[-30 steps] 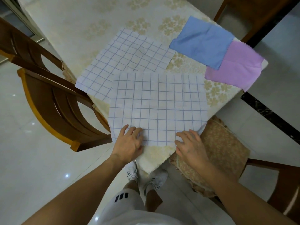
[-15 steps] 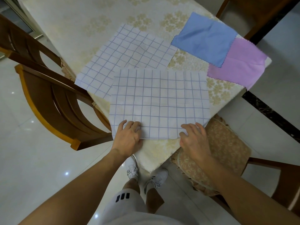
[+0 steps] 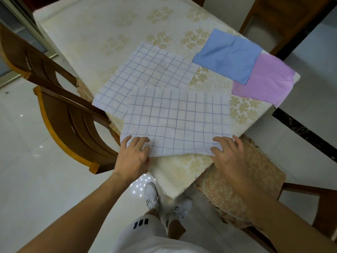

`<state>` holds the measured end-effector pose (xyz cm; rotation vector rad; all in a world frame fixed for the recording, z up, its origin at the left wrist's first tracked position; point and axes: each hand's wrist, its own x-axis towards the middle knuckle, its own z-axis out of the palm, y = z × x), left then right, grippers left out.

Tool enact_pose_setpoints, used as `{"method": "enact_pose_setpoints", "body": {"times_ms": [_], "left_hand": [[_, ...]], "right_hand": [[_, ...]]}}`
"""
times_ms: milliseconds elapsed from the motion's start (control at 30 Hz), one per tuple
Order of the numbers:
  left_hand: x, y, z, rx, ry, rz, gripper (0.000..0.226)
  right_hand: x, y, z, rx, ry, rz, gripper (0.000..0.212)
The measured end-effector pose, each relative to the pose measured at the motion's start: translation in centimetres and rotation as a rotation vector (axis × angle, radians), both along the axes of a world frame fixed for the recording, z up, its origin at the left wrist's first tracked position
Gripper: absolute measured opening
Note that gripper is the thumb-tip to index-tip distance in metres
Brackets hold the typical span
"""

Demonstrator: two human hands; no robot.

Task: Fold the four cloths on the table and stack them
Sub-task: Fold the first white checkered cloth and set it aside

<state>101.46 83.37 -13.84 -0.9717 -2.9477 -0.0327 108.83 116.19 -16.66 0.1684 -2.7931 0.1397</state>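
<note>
A white checked cloth (image 3: 175, 121) lies flat at the near corner of the table (image 3: 109, 30). My left hand (image 3: 134, 156) pinches its near left corner, which is lifted a little. At the near right corner my right hand (image 3: 228, 156) has its fingers on the edge of the same cloth. A second checked cloth (image 3: 145, 73) lies behind it, partly covered by the near one. At the far right a blue cloth (image 3: 228, 55) overlaps a pink cloth (image 3: 264, 81), which hangs over the table's right edge.
The table has a cream flowered cover. A wooden chair (image 3: 69, 117) stands at the left, a cushioned chair (image 3: 255, 179) at the near right, and another chair (image 3: 273, 17) at the far right. My legs and white shoes (image 3: 167, 201) stand on a glossy tiled floor.
Both hands have slid apart along the near edge to the cloth's two near corners. The near edge now curls up slightly under the fingers. The camera view has shifted.
</note>
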Motion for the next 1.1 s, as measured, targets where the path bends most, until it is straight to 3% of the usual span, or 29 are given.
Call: {"method": "enact_pose_setpoints", "body": {"times_ms": [300, 467, 600, 1033, 1100], "left_hand": [[1.1, -2.1, 4.5, -0.006, 0.021, 0.016, 0.019], [2.1, -2.4, 6.3, 0.004, -0.002, -0.008, 0.022], [3.1, -2.1, 7.3, -0.015, 0.015, -0.035, 0.022], [-1.1, -0.7, 7.9, -0.043, 0.073, 0.05, 0.014], [-2.6, -0.4, 7.6, -0.046, 0.081, 0.042, 0.014]], "right_hand": [[1.7, 2.6, 2.6, -0.014, 0.035, 0.229, 0.026], [2.9, 4.2, 3.8, -0.029, 0.062, 0.321, 0.008], [3.2, 4.5, 4.4, -0.065, 0.144, 0.33, 0.021], [-0.5, 4.6, 5.2, -0.027, 0.177, 0.254, 0.003], [-1.7, 4.8, 4.8, -0.02, 0.187, 0.211, 0.009]]}}
